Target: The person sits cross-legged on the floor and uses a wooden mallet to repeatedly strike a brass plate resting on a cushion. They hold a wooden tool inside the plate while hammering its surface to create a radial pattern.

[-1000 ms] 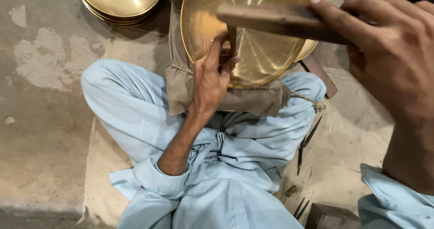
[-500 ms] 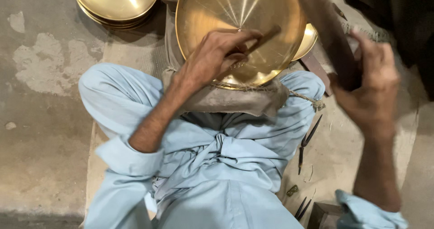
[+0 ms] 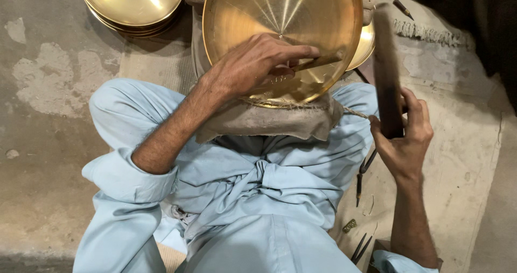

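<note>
While I look down from the head camera, my left hand (image 3: 257, 63) lies over the lower part of a wide brass plate (image 3: 280, 30), fingers closed around a thin rod-like tool (image 3: 318, 63) whose tip rests on the shiny inner face, near the plate's right rim. That plate stands tilted on a grey-brown cloth pad (image 3: 269, 121) bunched across my lap, touching it along its lower edge, above my crossed legs in pale blue clothes (image 3: 253, 197). My right hand (image 3: 403, 138) is off to the right of the plate, well clear of it, fingers wrapped tight around the lower end of a long dark wooden bar (image 3: 385, 68) held nearly upright; whether the bar touches anything at its top I cannot tell. Behind the right rim of the big plate a second brass dish (image 3: 367, 45) peeks out. Up at the top left corner of the concrete floor (image 3: 37, 90) sits a stack of brass plates (image 3: 129, 3), apart from the one in hand. A few slim dark tools (image 3: 363, 173) lie on the floor mat (image 3: 458, 160) just beside my right knee
</note>
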